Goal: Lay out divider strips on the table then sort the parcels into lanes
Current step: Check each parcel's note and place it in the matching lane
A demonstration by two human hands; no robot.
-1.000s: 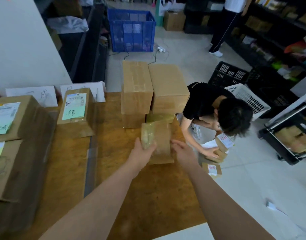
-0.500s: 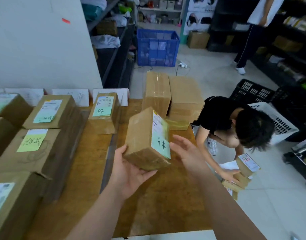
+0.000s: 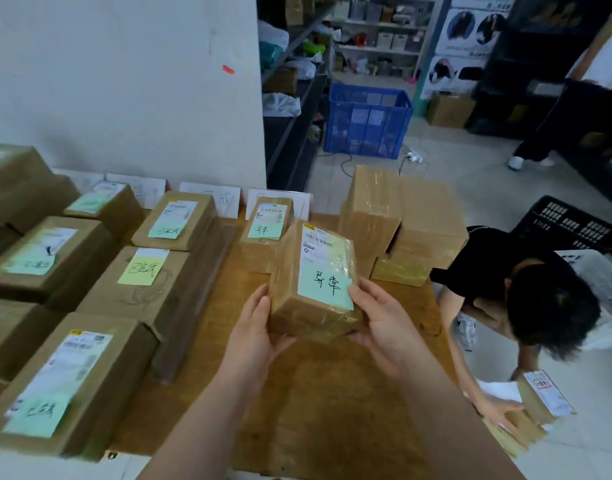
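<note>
Both hands hold a brown taped parcel (image 3: 311, 282) with a white shipping label and a green handwritten note, lifted just above the wooden table (image 3: 332, 393). My left hand (image 3: 254, 327) grips its left side and bottom; my right hand (image 3: 380, 317) grips its right side. A smaller parcel (image 3: 266, 226) with a green note stands just behind it. Several labelled parcels (image 3: 172, 220) lie in rows to the left. A dark divider strip (image 3: 197, 292) runs front to back between the rows. White paper signs (image 3: 211, 199) lean on the wall at the table's back edge.
Tall plain boxes (image 3: 401, 216) stand stacked at the table's far right corner. A person in black (image 3: 526, 292) crouches right of the table, handling small parcels (image 3: 543, 396) on the floor. A blue crate (image 3: 368, 119), black crates and shelving stand beyond.
The parcel was picked up from the table by the tall boxes, turned label up, and now both hands hold it. The view has swung left and up.
</note>
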